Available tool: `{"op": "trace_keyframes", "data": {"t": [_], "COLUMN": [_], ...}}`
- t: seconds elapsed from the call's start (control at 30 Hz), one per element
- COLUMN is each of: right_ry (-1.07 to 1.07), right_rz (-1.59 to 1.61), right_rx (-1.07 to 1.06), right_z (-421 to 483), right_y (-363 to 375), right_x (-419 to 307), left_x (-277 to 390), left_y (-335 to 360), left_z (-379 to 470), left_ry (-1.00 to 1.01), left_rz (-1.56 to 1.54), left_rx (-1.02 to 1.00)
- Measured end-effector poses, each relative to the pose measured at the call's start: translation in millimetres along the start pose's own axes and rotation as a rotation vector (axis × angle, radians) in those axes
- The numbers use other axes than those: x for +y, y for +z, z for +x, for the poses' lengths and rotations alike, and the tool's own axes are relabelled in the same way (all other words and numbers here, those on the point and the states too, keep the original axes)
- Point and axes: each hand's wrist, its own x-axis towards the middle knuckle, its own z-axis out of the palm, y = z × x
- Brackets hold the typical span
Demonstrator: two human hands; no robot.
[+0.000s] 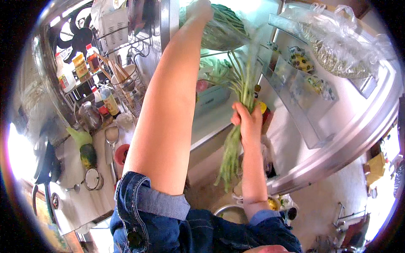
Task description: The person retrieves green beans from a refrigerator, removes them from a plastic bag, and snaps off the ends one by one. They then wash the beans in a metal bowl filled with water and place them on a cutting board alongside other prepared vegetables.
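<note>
My right hand [250, 123] is closed around a bunch of long-stemmed leafy greens [230, 155]. The pale stems point up toward the open refrigerator, and the leafy ends hang below my fist. Up at the top edge, my left hand [201, 12] is curled against a clear plastic bag of long green vegetables [224, 30] and appears to grip it; blur and glare hide its fingertips. The bag sits inside the lit refrigerator [218, 123], above a shelf level with more bagged produce [215, 68]. Near my right knuckles shows a yellow-capped container [262, 107].
The open refrigerator door [329, 167] curves along the right, its racks holding plastic bags [338, 53]. On the left counter [69, 205] are a green gourd [80, 136], a ladle [112, 136], and several sauce bottles [109, 101]. A metal basin [232, 213] sits low before me.
</note>
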Motion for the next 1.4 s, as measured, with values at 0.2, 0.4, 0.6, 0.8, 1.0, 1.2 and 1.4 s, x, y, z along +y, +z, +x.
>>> {"op": "trace_keyframes", "data": {"t": [0.2, 0.4, 0.6, 0.8, 1.0, 1.2, 1.4], "right_ry": [0.152, -0.046, -0.368, -0.462, -0.348, -0.345, -0.039], "right_rz": [0.537, 0.595, 0.368, 0.001, 0.287, 0.161, 0.17], "right_rx": [-0.098, -0.052, -0.09, -0.17, -0.233, -0.223, -0.158], "right_z": [110, 160, 224, 351, 311, 213, 79], "right_y": [44, 99, 127, 135, 121, 73, 13], "right_x": [37, 32, -16, -21, -20, -24, 10], "left_x": [-25, -6, 0, 33, 13, 5, 6], "left_y": [16, -38, -68, -85, -32, -8, 21], "left_z": [24, 30, 32, -12, -67, -23, 41], "left_ry": [-0.05, 0.022, 0.113, 0.322, 0.486, 0.191, 0.06], "left_rz": [0.404, 0.56, 0.416, 0.319, 0.603, 0.523, 0.547], "left_rx": [0.533, 0.001, -0.067, -0.292, -0.073, -0.223, -0.259]}}
